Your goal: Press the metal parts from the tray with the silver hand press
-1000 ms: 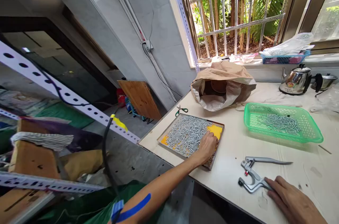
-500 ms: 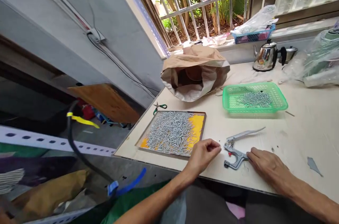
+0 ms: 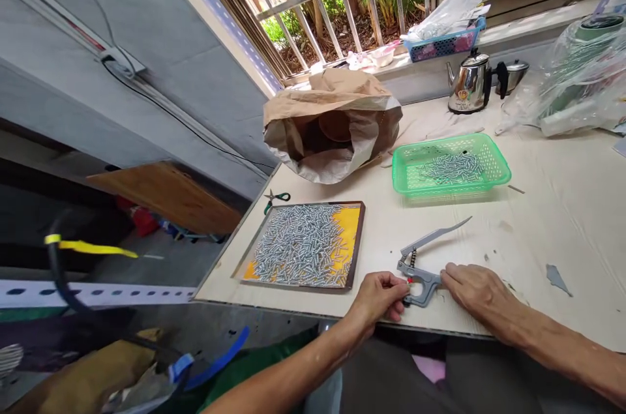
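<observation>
A pair of grey snap-fastener pliers [image 3: 428, 283] lies near the table's front edge, with its upper handle raised and its jaw facing left. My right hand [image 3: 482, 293] is closed around the lower handle, hiding its end. At the jaw, beside a small red part, my left hand [image 3: 379, 298] pinches with thumb and forefinger; anything between those fingertips is too small to make out. Left of the hands sits a shallow tray [image 3: 360, 231] with a yellow bottom, full of small silvery metal pieces [image 3: 298, 244]. A green plastic basket [image 3: 450, 190] farther back holds more such pieces.
Green-handled scissors [image 3: 278, 197] lie behind the tray. An open brown paper bag [image 3: 332, 98] stands by the window. A metal kettle [image 3: 468, 85] and a plastic-wrapped roll [image 3: 567, 85] are at the back right. A grey scrap [image 3: 558, 280] lies right.
My left hand has moved from beside the tray to the jaw of the pliers. My right hand stays on the handle. The whole view has shifted slightly.
</observation>
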{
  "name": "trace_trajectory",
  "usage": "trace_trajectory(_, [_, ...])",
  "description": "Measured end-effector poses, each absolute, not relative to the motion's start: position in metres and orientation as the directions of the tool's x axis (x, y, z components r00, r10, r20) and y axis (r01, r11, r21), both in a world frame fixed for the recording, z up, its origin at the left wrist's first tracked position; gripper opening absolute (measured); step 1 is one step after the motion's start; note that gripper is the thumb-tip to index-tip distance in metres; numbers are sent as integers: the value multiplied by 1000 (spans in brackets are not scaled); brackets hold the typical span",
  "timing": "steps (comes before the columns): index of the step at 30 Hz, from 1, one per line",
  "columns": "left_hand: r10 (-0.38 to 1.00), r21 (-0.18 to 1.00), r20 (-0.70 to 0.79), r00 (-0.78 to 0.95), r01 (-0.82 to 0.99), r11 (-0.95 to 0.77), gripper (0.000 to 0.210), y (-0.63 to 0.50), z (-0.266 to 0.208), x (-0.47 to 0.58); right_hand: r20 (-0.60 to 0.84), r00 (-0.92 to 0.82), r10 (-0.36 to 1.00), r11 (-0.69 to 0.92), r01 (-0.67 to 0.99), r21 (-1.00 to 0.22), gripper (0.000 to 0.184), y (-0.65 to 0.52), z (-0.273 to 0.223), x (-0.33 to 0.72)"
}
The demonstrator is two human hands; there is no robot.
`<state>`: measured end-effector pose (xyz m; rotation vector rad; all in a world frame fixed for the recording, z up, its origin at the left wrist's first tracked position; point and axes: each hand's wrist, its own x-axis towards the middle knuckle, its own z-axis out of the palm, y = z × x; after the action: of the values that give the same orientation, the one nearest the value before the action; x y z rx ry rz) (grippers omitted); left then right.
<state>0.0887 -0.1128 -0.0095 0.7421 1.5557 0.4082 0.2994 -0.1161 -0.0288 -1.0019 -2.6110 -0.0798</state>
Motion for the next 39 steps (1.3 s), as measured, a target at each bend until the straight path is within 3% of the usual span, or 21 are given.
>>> trace_trajectory(6, [567,552,-824,-4,224,803,13,-105,1,94,236,-710,664,741,667,-78,28,-110,-32,300])
trace_trajectory(15, [573,540,-819,6,342,769,19,-102,-10,92,218,-721,658,746,663,-58,27,-108,-35,301])
trace_trajectory(21, [545,496,-838,14,436,751,25,-99,-10,93,88,-728,680,733,672,-110,26,-107,-26,300])
trace_trajectory(31, [550,499,-835,-9,410,764,21,-105,-11,93,-107,-701,705,680,712,-178,22,-102,-15,295])
trace_trajectory(35, [538,490,-843,-4,407,771,22,-105,-9,94,-131,-694,708,666,717,-205,6,-95,-8,298])
trace_trajectory(39, [521,457,-853,-28,441,772,18,-103,-4,98,-2,-683,730,673,720,-171,74,-79,-11,310])
